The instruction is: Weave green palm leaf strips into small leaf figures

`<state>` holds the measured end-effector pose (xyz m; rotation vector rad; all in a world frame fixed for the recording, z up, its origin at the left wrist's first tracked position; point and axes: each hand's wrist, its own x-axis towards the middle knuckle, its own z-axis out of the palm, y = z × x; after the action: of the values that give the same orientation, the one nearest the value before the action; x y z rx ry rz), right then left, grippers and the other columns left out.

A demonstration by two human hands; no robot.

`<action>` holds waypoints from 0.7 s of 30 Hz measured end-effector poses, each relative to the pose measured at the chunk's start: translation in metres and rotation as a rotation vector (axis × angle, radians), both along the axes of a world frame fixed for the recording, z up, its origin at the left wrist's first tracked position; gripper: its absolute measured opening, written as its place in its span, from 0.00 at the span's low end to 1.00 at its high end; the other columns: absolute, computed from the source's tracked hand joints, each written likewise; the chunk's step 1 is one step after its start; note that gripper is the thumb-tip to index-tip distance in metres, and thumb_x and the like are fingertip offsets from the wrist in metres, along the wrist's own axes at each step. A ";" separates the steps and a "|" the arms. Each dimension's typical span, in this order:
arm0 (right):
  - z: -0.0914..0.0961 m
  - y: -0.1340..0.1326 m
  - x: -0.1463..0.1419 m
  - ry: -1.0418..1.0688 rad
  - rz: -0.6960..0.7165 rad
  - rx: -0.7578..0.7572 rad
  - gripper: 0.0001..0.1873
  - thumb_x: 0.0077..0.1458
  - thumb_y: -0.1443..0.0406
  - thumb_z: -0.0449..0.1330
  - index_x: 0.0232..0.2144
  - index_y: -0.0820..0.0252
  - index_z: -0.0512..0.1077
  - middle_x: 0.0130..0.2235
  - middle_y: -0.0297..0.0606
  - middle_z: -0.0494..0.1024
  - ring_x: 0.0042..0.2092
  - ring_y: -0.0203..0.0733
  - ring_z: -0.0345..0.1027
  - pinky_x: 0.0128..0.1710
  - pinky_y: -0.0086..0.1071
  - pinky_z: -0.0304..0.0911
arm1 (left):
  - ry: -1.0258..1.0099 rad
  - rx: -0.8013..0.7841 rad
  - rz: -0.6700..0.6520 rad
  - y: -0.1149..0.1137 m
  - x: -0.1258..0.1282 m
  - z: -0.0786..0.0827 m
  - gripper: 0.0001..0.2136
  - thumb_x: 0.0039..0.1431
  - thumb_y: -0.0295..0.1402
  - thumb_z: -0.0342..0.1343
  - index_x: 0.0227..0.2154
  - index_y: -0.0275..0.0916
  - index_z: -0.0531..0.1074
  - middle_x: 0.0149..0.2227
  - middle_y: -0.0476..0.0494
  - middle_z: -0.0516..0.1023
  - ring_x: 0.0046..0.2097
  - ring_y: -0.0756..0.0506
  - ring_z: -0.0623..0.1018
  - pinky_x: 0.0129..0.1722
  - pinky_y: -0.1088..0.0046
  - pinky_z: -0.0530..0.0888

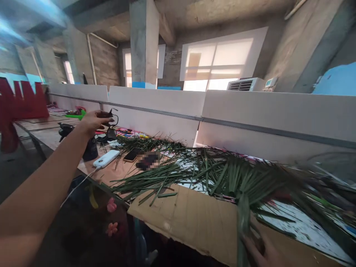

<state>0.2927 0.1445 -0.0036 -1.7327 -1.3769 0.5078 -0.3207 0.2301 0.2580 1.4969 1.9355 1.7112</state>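
Observation:
My left hand point(93, 121) reaches far out to the left over the workbench, its fingers closed around a small dark object that I cannot make out. Just below it stand a black cup point(90, 149) and a small black tool point(64, 130). My right hand point(261, 250) sits at the bottom edge and grips the stem end of a bunch of long green palm leaves point(244, 178). The leaves fan out over a sheet of cardboard point(194, 218) and the wooden table point(50, 137).
A white power bank point(106, 158) with a cable and a dark phone point(132, 154) lie left of the leaves. White divider panels point(275, 115) run along the table's far side. Red cloth point(19, 104) hangs at far left. A concrete pillar point(144, 44) stands behind.

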 end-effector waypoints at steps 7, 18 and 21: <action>0.034 -0.043 -0.009 0.021 -0.040 0.087 0.31 0.52 0.44 0.60 0.50 0.54 0.79 0.31 0.39 0.80 0.30 0.51 0.73 0.29 0.38 0.65 | -0.203 0.187 -0.426 -0.056 0.120 -0.028 0.16 0.55 0.39 0.69 0.40 0.38 0.70 0.42 0.44 0.83 0.35 0.50 0.79 0.31 0.78 0.73; 0.106 -0.139 -0.099 0.479 0.276 0.396 0.17 0.55 0.52 0.66 0.42 0.53 0.83 0.43 0.41 0.79 0.42 0.49 0.72 0.41 0.38 0.70 | -0.309 0.139 -0.851 -0.159 0.302 -0.135 0.06 0.55 0.36 0.67 0.34 0.44 0.78 0.36 0.47 0.81 0.39 0.44 0.79 0.41 0.68 0.76; 0.102 -0.150 -0.108 0.492 0.296 0.423 0.17 0.57 0.52 0.65 0.44 0.52 0.82 0.44 0.40 0.76 0.37 0.44 0.69 0.39 0.36 0.71 | -0.217 0.206 -0.911 -0.183 0.324 -0.153 0.02 0.60 0.34 0.64 0.32 0.46 0.79 0.39 0.45 0.80 0.43 0.42 0.78 0.45 0.67 0.75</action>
<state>0.1847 -0.0053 0.0989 -0.9861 -1.2672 0.6929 0.0033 0.0471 0.1053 1.7589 0.7548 1.5349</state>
